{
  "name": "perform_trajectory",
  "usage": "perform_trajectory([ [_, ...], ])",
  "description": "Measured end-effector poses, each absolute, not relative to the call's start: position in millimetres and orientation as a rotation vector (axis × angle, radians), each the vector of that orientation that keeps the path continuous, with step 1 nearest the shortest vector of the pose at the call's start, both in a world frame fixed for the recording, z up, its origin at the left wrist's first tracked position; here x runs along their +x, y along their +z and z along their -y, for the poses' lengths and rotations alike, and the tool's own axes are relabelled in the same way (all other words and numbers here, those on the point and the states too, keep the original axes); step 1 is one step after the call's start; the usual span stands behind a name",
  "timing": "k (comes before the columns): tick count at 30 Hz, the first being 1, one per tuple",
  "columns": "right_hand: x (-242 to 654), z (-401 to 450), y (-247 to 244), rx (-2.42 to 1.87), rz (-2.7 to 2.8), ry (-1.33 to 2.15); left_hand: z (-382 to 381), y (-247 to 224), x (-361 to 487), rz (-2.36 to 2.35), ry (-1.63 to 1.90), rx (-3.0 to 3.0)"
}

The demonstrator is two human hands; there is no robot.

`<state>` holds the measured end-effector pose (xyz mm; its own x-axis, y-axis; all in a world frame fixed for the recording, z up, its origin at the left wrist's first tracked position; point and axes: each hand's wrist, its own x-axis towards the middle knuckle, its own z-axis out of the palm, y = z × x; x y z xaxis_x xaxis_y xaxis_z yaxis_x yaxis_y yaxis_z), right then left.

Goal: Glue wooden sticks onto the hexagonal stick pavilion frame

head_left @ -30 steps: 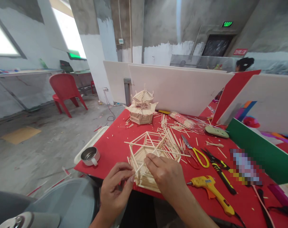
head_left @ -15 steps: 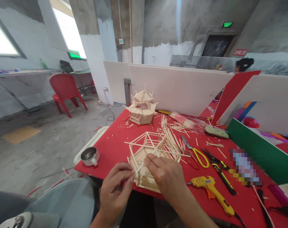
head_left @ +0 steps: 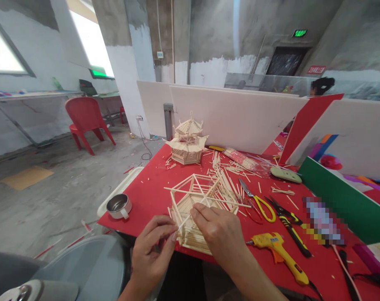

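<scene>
A six-sided frame of thin wooden sticks point(head_left: 193, 241) sits at the front edge of the red table, with long sticks crossing over its top. My left hand point(head_left: 154, 251) is at the frame's near left corner, thumb and fingers pinched on the end of a wooden stick point(head_left: 184, 221). Over the frame, my right hand point(head_left: 221, 230) pinches the same stick farther along; its palm hides part of the near right side. Behind stands a small stick pavilion model point(head_left: 186, 148) with a tiered roof.
Loose sticks point(head_left: 229, 184) lie behind the frame. To the right are yellow-handled scissors point(head_left: 265, 207), black-and-yellow pliers point(head_left: 292, 232) and a yellow glue gun point(head_left: 279, 253). A metal cup point(head_left: 118, 206) stands at the left table edge. White boards point(head_left: 234, 119) rise behind.
</scene>
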<state>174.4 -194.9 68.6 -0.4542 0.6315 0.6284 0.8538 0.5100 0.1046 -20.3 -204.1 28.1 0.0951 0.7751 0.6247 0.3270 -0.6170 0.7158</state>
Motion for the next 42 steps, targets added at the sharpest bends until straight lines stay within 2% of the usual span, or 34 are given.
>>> perform_trajectory([
  [6,174.3,197.2,72.4,-1.198,2.253,-0.525,205.0,29.3,-21.7,-1.088,1.51,1.977],
  [11,176.7,203.4,79.2,-1.165,2.23,-0.355,207.6,21.5,-31.0,-1.108,1.459,1.914],
  [19,200.5,218.4,82.7,-1.164,1.963,-0.294,206.4,15.7,-25.5,-1.196,1.461,1.827],
  [27,214.1,248.2,67.6,-1.186,1.648,-0.327,198.0,-20.6,-22.6,-1.331,1.501,1.746],
  [33,221.3,271.9,21.8,-1.277,1.297,-0.141,183.2,-44.7,-10.8,-1.371,1.584,1.378],
  [37,218.8,266.8,-23.6,-1.338,0.954,0.171,177.3,-54.6,-2.1,-1.286,1.604,0.973],
  [42,213.3,253.7,-55.8,-1.373,0.902,0.278,177.4,-49.9,1.4,-1.239,1.666,0.963],
])
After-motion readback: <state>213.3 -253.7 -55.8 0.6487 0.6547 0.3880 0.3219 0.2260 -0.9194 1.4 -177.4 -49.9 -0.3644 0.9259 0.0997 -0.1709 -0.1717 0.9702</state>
